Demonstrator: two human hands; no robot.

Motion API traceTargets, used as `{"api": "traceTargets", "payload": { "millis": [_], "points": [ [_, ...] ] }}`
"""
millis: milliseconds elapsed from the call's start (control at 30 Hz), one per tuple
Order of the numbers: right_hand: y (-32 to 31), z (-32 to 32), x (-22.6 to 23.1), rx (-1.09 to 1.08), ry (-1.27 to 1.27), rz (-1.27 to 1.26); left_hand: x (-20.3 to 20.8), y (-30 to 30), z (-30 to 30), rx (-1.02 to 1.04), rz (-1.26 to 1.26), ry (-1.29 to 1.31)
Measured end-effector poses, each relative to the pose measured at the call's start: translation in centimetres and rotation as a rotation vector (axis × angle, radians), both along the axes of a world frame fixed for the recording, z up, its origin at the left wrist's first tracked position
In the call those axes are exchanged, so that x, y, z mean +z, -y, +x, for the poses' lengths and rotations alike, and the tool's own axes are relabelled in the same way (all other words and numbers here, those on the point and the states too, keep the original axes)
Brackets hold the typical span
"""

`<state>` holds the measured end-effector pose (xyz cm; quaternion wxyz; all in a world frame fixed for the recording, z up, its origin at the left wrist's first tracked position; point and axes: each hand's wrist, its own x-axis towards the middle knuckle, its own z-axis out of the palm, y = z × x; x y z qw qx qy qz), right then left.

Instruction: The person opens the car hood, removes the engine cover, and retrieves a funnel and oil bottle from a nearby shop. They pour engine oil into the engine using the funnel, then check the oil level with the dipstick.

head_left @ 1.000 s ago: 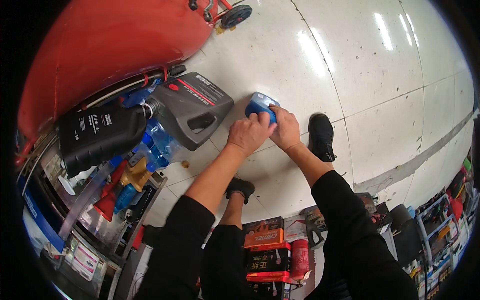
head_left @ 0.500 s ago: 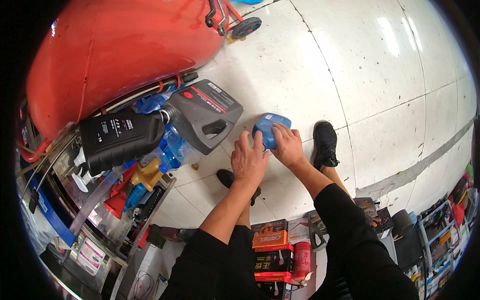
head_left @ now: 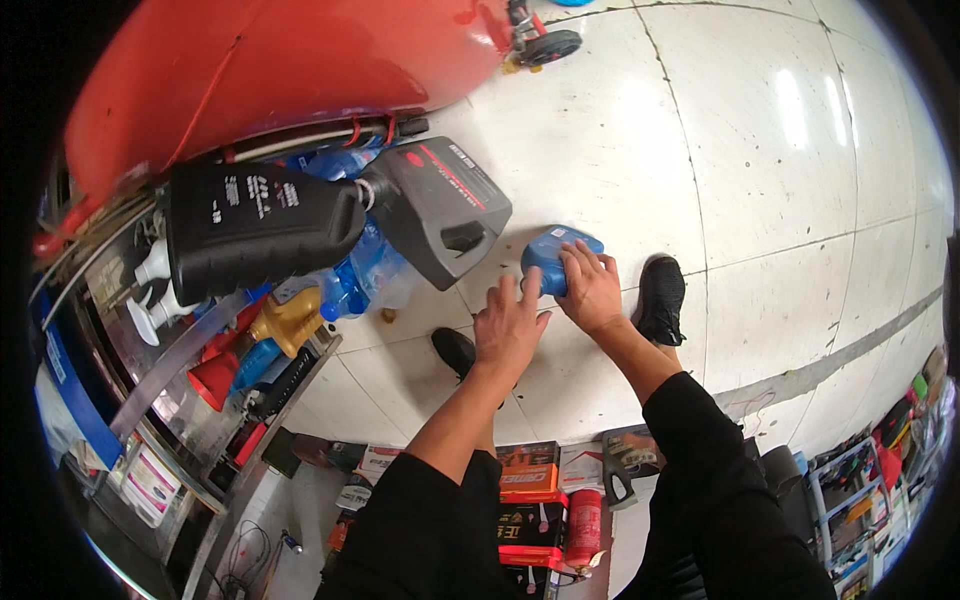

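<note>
A small blue plastic bottle [head_left: 543, 262] is in front of me, above the floor tiles. My right hand [head_left: 592, 290] grips it from its right side, fingers over the top edge. Just left of the bottle is my left hand [head_left: 508, 325], its fingers apart and nothing in them. Farther left, a black plastic oil bottle [head_left: 262, 235] lies tilted, its neck meeting the neck of a grey jug [head_left: 455, 195] with a handle. How the two necks join is too small to tell.
A large red tank [head_left: 300, 70] with a wheel [head_left: 550, 47] stands at the far left. Below it, a cart holds spray bottles, a yellow container [head_left: 287, 322] and a red funnel [head_left: 215, 380]. Boxes [head_left: 530, 520] and a red cylinder [head_left: 584, 530] stand near my legs. My shoes are on the tiled floor [head_left: 770, 230].
My left hand has come away from the blue bottle, its fingers opening. The right hand keeps hold of it. The whole view has shifted a little.
</note>
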<state>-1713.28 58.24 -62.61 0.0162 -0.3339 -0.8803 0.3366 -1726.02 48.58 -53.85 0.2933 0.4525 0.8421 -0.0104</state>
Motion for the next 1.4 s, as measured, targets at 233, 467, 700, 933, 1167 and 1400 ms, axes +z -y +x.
{"api": "traceTargets", "payload": {
  "millis": [233, 467, 700, 933, 1167, 1400],
  "points": [
    [1.0, -0.6, -0.5, 0.132, 0.047, 0.038, -3.1, 0.6, -0.6, 0.771, -0.115, 0.299],
    [2.8, -2.1, -0.1, 0.167, 0.006, 0.068, -1.9, 2.7, -2.1, 1.262, -0.360, 0.703],
    [3.9, -3.1, 0.1, 0.179, 0.015, 0.065, -0.6, 6.1, -2.3, -0.036, 0.094, -0.067],
    [4.6, -4.0, 0.6, 0.242, 0.034, 0.097, -2.1, 6.7, -3.3, 0.689, 0.031, 0.278],
    [5.1, -4.2, 1.5, 0.173, 0.110, -0.014, -5.6, 15.9, -6.5, 1.632, 0.283, 0.906],
    [4.4, -2.9, -0.5, -0.018, 0.136, -0.230, -20.9, 22.0, -8.6, 1.299, 0.490, 0.784]
  ]
}}
